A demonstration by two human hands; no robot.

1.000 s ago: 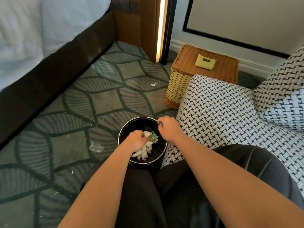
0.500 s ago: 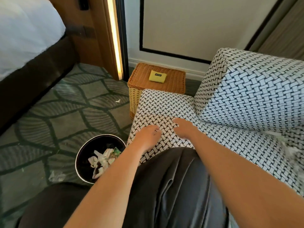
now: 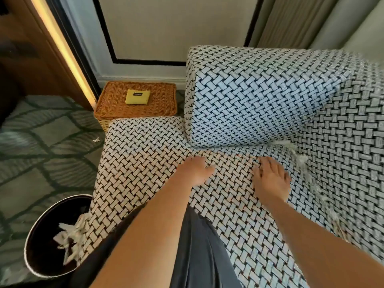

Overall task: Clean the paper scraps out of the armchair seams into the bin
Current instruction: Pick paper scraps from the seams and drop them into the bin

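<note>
The armchair seat has a black-and-white woven pattern, with its armrest behind and the backrest at the right. White paper scraps stick out of the seam between seat and backrest, running down toward the lower right. My left hand hovers over the seat middle, fingers loose, holding nothing. My right hand is spread over the seat, a short way left of the scraps. The black round bin stands on the floor at the lower left with several crumpled white scraps inside.
A wicker basket with a yellow pouch on its lid stands behind the seat by the wall. A small white scrap lies on the patterned green carpet. My dark-trousered legs fill the bottom middle. Curtains hang at the upper right.
Both hands left the bin and moved right across the seat toward the backrest seam. The view swung right, so the bin now sits at the lower left.
</note>
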